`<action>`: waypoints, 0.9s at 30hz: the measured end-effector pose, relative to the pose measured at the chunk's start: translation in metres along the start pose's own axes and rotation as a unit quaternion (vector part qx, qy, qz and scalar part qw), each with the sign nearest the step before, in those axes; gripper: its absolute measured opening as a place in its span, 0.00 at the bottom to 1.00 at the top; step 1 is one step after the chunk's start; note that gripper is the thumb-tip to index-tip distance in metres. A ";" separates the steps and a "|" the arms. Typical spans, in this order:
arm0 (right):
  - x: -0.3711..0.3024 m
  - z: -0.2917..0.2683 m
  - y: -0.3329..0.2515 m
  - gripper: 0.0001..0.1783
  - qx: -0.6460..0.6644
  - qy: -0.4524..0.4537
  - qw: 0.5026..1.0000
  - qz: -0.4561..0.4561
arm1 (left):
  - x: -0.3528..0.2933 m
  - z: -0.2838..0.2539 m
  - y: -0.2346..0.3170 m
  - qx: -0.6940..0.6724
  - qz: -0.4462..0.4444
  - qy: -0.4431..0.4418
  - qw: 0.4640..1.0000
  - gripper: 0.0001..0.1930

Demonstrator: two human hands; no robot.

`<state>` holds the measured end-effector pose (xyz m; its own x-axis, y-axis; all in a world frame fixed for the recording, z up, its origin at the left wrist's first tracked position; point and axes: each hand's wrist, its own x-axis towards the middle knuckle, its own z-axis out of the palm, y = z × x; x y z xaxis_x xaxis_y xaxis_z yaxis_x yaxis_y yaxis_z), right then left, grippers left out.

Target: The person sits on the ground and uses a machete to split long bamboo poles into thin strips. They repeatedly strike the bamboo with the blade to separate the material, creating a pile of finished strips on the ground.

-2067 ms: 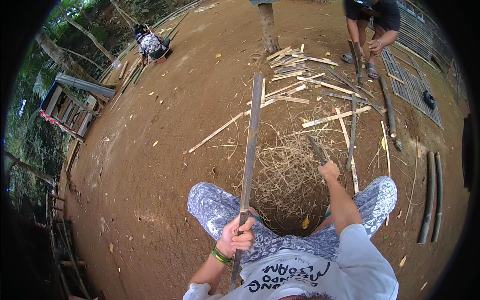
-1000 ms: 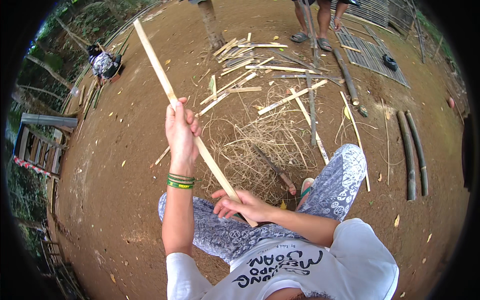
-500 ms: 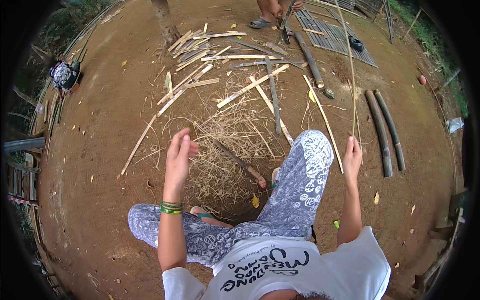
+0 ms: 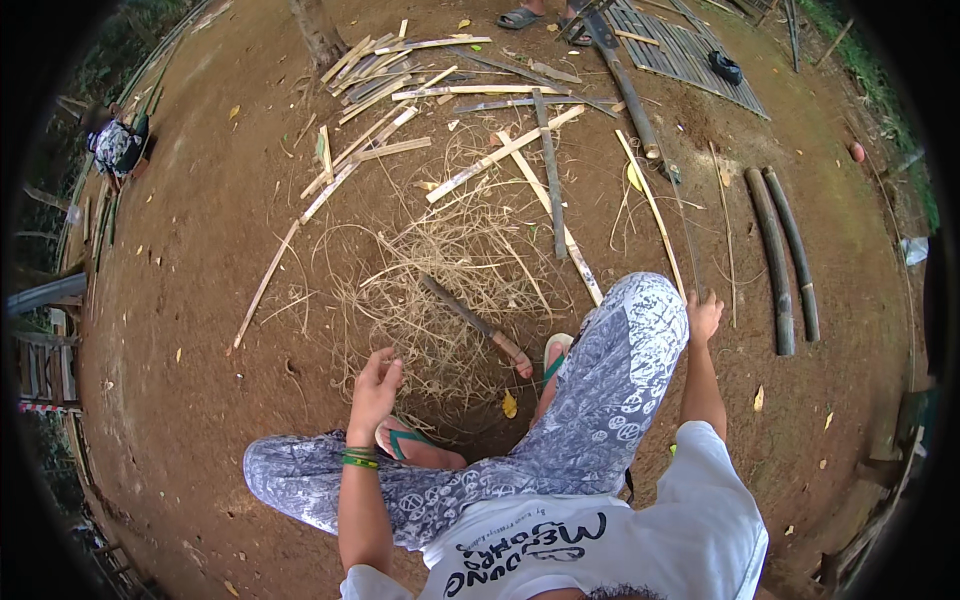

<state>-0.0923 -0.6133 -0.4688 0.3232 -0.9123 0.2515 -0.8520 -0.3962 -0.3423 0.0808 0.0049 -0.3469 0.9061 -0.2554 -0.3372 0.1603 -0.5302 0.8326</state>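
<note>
Right of the shavings (image 4: 450, 290), the right hand (image 4: 702, 318) pinches the near end of a thin strip (image 4: 688, 240) in its fingers; the left hand (image 4: 374, 392), at the shavings' near left edge, is empty, fingers loosely curled. The strip looks light and springy, its edges perhaps sharp, so gripping the flat faces near mid-length should steady it best.

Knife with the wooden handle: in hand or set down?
Set down: the knife lies on the shavings; the left hand and right hand are clear of it.
</note>
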 end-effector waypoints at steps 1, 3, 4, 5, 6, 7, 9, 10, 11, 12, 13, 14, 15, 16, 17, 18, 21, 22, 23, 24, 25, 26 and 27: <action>0.000 0.007 -0.021 0.26 -0.012 -0.002 1.000 -0.005 | -0.001 0.003 -0.005 0.010 -0.002 0.004 1.000 0.19; -0.008 0.028 -0.046 0.29 0.098 -0.089 0.987 -0.089 | 0.004 0.013 -0.004 0.043 -0.014 -0.023 0.999 0.19; -0.013 0.045 -0.057 0.30 0.073 -0.127 0.981 -0.129 | 0.007 0.018 0.000 0.061 -0.018 -0.035 0.997 0.19; -0.032 0.035 -0.117 0.31 0.104 -0.275 0.952 -0.087 | 0.000 0.016 -0.002 0.096 -0.024 -0.016 0.995 0.19; -0.044 0.037 -0.147 0.31 0.088 -0.317 0.937 -0.119 | -0.001 0.018 0.000 0.097 -0.024 -0.014 0.995 0.19; -0.047 0.043 -0.166 0.32 0.074 -0.360 0.918 -0.151 | -0.002 0.020 0.001 0.099 -0.024 -0.011 0.995 0.19; -0.057 0.089 -0.170 0.30 0.107 -0.296 0.897 -0.310 | 0.000 0.022 0.016 0.121 -0.030 -0.031 0.992 0.18; -0.062 0.099 -0.182 0.30 0.118 -0.279 0.897 -0.323 | 0.001 0.022 0.016 0.127 -0.037 -0.035 0.991 0.19; -0.067 0.109 -0.194 0.30 0.128 -0.262 0.896 -0.334 | 0.000 0.022 0.015 0.135 -0.043 -0.040 0.989 0.19; -0.071 0.120 -0.203 0.30 0.139 -0.245 0.895 -0.346 | -0.001 0.022 0.014 0.143 -0.049 -0.045 0.988 0.19; -0.069 0.127 -0.209 0.29 0.113 -0.258 0.897 -0.340 | 0.000 0.023 0.011 0.150 -0.045 -0.045 0.987 0.19; -0.067 0.133 -0.214 0.29 0.087 -0.270 0.899 -0.333 | 0.002 0.023 0.006 0.158 -0.040 -0.047 0.985 0.19; -0.064 0.137 -0.217 0.28 0.059 -0.283 0.899 -0.329 | 0.002 0.026 0.001 0.163 -0.036 -0.047 0.985 0.20; -0.061 0.141 -0.219 0.25 0.059 -0.274 0.903 -0.325 | 0.003 0.028 -0.003 0.159 -0.038 -0.049 0.985 0.20; -0.059 0.144 -0.220 0.22 0.058 -0.265 0.908 -0.320 | 0.003 0.030 -0.008 0.154 -0.041 -0.050 0.986 0.20; -0.056 0.145 -0.224 0.19 0.059 -0.255 0.912 -0.315 | 0.004 0.031 -0.010 0.150 -0.042 -0.051 0.986 0.20; -0.052 0.145 -0.228 0.23 0.038 -0.293 0.910 -0.293 | 0.005 0.033 -0.016 0.168 -0.046 -0.064 0.983 0.20; -0.050 0.145 -0.233 0.25 0.035 -0.302 0.908 -0.288 | 0.005 0.033 -0.013 0.168 -0.055 -0.068 0.982 0.20; -0.050 0.146 -0.237 0.27 0.033 -0.309 0.913 -0.265 | 0.004 0.033 -0.010 0.168 -0.065 -0.072 0.981 0.21; -0.049 0.147 -0.239 0.29 0.030 -0.314 0.918 -0.240 | 0.004 0.033 -0.006 0.167 -0.071 -0.077 0.980 0.21; -0.047 0.151 -0.239 0.31 0.028 -0.317 0.923 -0.215 | 0.006 0.034 -0.004 0.170 -0.067 -0.080 0.980 0.22; -0.044 0.154 -0.237 0.32 0.015 -0.311 0.924 -0.220 | 0.008 0.035 -0.001 0.173 -0.063 -0.082 0.979 0.22; -0.040 0.163 -0.232 0.33 0.004 -0.305 0.925 -0.226 | 0.010 0.036 0.002 0.175 -0.059 -0.083 0.979 0.23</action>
<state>0.1593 -0.5020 -0.5471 0.8204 -0.5408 -0.1857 -0.5703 -0.7507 -0.3335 0.0763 -0.0277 -0.3644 0.8090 -0.2875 -0.5126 0.0901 -0.8013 0.5915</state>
